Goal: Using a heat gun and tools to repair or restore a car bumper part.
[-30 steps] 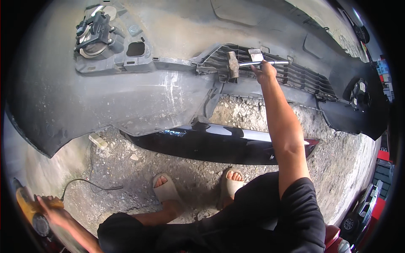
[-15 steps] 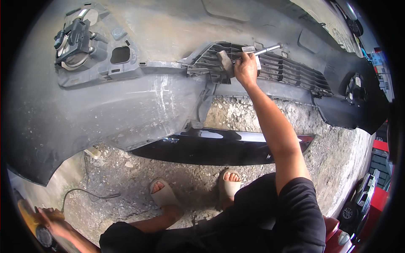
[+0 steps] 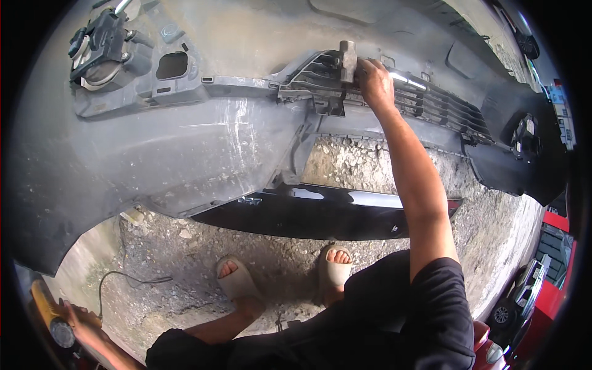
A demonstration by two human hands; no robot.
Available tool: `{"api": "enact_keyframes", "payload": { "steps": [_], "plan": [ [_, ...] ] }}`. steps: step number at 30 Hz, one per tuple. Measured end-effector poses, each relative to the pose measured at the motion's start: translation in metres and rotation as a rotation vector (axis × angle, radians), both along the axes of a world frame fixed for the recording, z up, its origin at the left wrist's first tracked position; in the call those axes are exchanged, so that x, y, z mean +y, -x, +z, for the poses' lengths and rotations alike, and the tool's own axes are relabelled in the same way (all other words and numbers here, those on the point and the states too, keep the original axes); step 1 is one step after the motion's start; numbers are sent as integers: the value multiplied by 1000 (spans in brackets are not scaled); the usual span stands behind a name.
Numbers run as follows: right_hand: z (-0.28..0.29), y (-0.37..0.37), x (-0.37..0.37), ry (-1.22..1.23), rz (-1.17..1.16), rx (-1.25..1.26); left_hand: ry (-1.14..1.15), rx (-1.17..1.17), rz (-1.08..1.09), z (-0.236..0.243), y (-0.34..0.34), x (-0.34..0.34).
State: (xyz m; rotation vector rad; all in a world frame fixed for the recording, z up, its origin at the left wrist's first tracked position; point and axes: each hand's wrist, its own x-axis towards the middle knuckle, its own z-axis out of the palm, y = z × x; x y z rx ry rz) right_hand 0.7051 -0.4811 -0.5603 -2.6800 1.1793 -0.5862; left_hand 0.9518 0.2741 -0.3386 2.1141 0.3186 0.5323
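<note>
Now, we set down the scene line by line.

Right hand: our right hand (image 3: 376, 83) is stretched out at about 1 o'clock, with the fingers closed around the shiny handle of a hammer (image 3: 349, 60).
Hammer: the head stands upright just left of the hand, touching or almost touching the upper edge of the grille (image 3: 431, 102).
Change: a second ago the head hung lower and more to the left against the grille, and the handle pointed to the right; now the head is raised and the hand is nearer to it.
Meaning: we judge that we are between two blows on the grille edge, not finished.
Bumper: the grey bumper (image 3: 185, 154) lies with its inner side up, from 9 to 3 o'clock.
Left hand: our left hand (image 3: 77, 314) is at 7 o'clock, resting on a yellow tool (image 3: 46, 302); we cannot tell how far it is closed.
Ground: our feet in sandals (image 3: 237, 283) stand on gravel (image 3: 185, 265) at 6 o'clock.
</note>
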Motion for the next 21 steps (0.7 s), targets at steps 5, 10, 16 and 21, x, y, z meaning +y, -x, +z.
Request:
{"api": "enact_keyframes", "payload": {
  "steps": [5, 10, 16, 21],
  "plan": [
    [2, -2, -12, -41, -120, 23, -68, 192, 59, 1, 3, 21],
    [0, 16, -16, -34, -173, 42, -114, 186, -186, -5, 22, -23],
    [-6, 40, -20, -87, -185, 28, -489, 677, -229, 6, 24, 3],
    [-19, 44, -31, 20, -99, 65, -740, 869, -496, 22, 54, -8]
  ]
}}
